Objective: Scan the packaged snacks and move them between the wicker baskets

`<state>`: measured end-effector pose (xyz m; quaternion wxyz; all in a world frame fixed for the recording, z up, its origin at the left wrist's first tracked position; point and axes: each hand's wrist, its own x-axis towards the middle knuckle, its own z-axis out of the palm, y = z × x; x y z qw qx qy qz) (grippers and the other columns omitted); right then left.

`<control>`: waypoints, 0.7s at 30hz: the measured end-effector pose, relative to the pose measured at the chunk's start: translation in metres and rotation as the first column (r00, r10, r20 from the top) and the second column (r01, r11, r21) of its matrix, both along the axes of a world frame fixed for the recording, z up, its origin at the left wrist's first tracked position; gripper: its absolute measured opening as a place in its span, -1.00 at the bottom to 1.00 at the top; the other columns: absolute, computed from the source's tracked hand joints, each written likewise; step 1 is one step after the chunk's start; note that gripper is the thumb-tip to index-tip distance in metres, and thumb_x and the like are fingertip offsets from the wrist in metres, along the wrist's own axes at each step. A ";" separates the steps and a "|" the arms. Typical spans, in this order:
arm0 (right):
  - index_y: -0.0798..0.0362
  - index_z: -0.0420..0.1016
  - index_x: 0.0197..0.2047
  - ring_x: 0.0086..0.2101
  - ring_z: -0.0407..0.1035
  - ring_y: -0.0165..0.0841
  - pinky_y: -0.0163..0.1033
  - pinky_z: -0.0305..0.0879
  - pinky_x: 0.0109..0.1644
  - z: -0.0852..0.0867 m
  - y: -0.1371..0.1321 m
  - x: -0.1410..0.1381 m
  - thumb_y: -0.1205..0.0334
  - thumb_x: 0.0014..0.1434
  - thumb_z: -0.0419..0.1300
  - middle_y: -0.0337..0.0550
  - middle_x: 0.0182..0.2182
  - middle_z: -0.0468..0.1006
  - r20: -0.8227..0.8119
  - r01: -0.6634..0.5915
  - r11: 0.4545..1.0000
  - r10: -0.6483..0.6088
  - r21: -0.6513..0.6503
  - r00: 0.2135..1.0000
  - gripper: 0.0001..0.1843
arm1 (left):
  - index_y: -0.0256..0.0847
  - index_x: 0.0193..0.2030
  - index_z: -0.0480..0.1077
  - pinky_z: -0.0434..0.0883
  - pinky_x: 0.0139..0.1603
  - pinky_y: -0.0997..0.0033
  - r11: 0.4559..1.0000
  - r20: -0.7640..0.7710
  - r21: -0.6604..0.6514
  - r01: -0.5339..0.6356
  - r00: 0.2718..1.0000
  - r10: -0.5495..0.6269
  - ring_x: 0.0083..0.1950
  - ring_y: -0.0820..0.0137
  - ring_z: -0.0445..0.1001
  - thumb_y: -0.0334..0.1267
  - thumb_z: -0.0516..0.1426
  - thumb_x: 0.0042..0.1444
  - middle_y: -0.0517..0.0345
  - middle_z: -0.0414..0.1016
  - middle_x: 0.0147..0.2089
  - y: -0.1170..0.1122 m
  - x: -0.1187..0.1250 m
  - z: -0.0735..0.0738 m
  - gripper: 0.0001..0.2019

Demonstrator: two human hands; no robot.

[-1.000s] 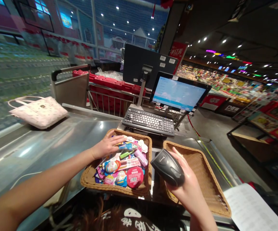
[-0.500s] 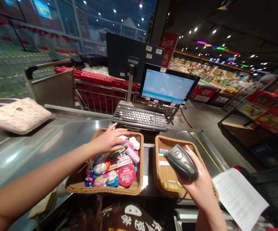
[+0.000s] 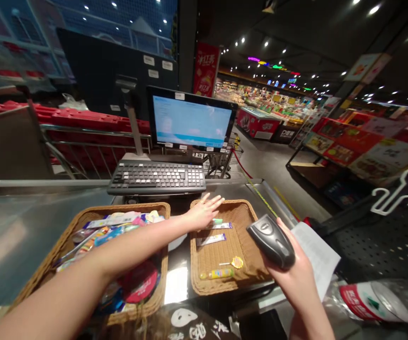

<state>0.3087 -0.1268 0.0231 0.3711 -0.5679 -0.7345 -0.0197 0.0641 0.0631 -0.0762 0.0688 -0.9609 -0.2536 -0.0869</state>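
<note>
My left hand reaches across into the right wicker basket, fingers stretched out flat over its far left corner, just above a small green item and a flat packet. My right hand grips a dark grey barcode scanner over the basket's right edge. The left wicker basket holds several colourful small packets and a round red tin, partly hidden by my left forearm. The right basket also holds another flat packet, a yellow tube and a lollipop.
A black keyboard and a lit screen stand behind the baskets on the steel counter. A white paper sheet lies right of the scanner, a plastic bottle at lower right. Red railings are at the back left, shop shelves at right.
My left hand left the full left basket and moved right into the other basket, fingers now spread. The view swung right; the pink handbag is out of sight. The scanner stays in my right hand.
</note>
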 end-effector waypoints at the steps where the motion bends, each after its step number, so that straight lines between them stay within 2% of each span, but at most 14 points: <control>1: -0.05 0.23 0.29 0.27 0.23 0.07 0.29 0.29 0.26 -0.001 0.001 0.005 0.21 0.14 0.22 0.02 0.22 0.40 -0.001 0.011 1.000 -0.011 -0.007 1.000 -0.36 | -0.28 -0.04 0.55 -0.09 0.47 -0.23 1.000 -0.032 -0.004 0.010 0.999 -0.010 0.51 0.07 -0.04 -0.34 0.11 0.17 -0.17 -0.02 0.49 0.006 0.012 -0.012 -0.74; 4: -0.06 0.23 0.29 0.26 0.24 0.07 0.30 0.28 0.26 -0.005 0.006 0.017 0.18 0.15 0.21 0.01 0.22 0.40 -0.007 0.027 0.999 -0.027 -0.024 1.000 -0.36 | -0.22 -0.18 0.60 -0.25 0.53 -0.07 0.995 -0.118 -0.091 0.045 0.991 -0.056 0.51 0.16 -0.02 -0.39 0.18 0.05 -0.01 0.09 0.47 0.016 0.043 -0.051 -0.79; 6: -0.06 0.23 0.28 0.27 0.23 0.07 0.29 0.29 0.26 -0.008 0.010 0.023 0.17 0.16 0.21 0.01 0.23 0.39 -0.017 0.022 0.999 -0.022 -0.033 1.000 -0.38 | -0.14 -0.20 0.61 -0.36 0.53 -0.01 0.985 -0.183 -0.171 -0.009 0.983 -0.022 0.52 0.16 -0.05 -0.40 0.26 -0.10 0.13 0.13 0.46 0.019 0.060 -0.076 -0.73; 7: -0.06 0.24 0.28 0.27 0.23 0.07 0.28 0.29 0.26 -0.009 0.012 0.025 0.16 0.16 0.21 0.02 0.24 0.38 -0.025 0.016 0.999 -0.017 -0.040 1.000 -0.38 | -0.12 -0.19 0.61 -0.38 0.54 0.02 0.981 -0.205 -0.193 -0.029 0.979 -0.011 0.52 0.16 -0.04 -0.42 0.29 -0.18 0.14 0.16 0.44 0.020 0.068 -0.086 -0.67; 9: -0.07 0.24 0.28 0.27 0.22 0.08 0.29 0.29 0.26 -0.011 0.016 0.030 0.14 0.15 0.23 0.02 0.25 0.36 -0.038 0.006 0.999 -0.008 -0.054 0.999 -0.38 | -0.07 -0.16 0.61 -0.38 0.54 0.06 0.963 -0.245 -0.251 -0.095 0.969 0.032 0.50 0.13 0.00 -0.46 0.33 -0.29 0.13 0.21 0.42 0.020 0.080 -0.103 -0.55; 11: -0.07 0.24 0.28 0.27 0.21 0.09 0.30 0.27 0.27 -0.013 0.020 0.034 0.13 0.15 0.24 0.02 0.25 0.36 -0.049 -0.001 0.998 -0.002 -0.062 0.999 -0.36 | -0.05 -0.14 0.62 -0.32 0.55 0.00 0.938 -0.278 -0.303 -0.168 0.957 0.081 0.48 0.05 0.06 -0.48 0.36 -0.36 0.06 0.25 0.40 0.021 0.087 -0.112 -0.48; 14: -0.10 0.25 0.28 0.27 0.22 0.10 0.32 0.24 0.27 -0.014 0.026 0.039 0.15 0.14 0.24 0.00 0.24 0.38 -0.068 -0.010 0.998 0.006 -0.060 0.998 -0.37 | -0.10 -0.14 0.62 -0.27 0.52 -0.17 0.918 -0.283 -0.355 -0.179 0.956 0.078 0.47 -0.07 0.06 -0.41 0.38 -0.35 -0.03 0.20 0.42 0.025 0.086 -0.108 -0.51; 18: -0.10 0.27 0.27 0.27 0.22 0.08 0.32 0.23 0.28 -0.016 0.034 0.044 0.18 0.14 0.24 -0.02 0.21 0.41 -0.097 -0.016 0.998 0.010 -0.062 0.995 -0.38 | -0.08 -0.13 0.61 -0.14 0.47 -0.22 0.907 -0.255 -0.414 -0.076 0.966 -0.036 0.50 0.05 -0.02 -0.14 0.24 0.04 0.07 0.13 0.46 0.032 0.071 -0.083 -0.74; 21: -0.08 0.27 0.26 0.29 0.19 0.06 0.29 0.23 0.29 -0.017 0.039 0.045 0.19 0.13 0.25 0.00 0.24 0.38 -0.105 -0.029 0.997 0.021 -0.069 0.994 -0.38 | -0.23 -0.04 0.58 -0.11 0.46 -0.20 0.913 -0.266 -0.394 -0.102 0.964 -0.007 0.50 0.03 -0.01 -0.11 0.18 0.12 -0.15 0.17 0.43 0.030 0.063 -0.071 -0.66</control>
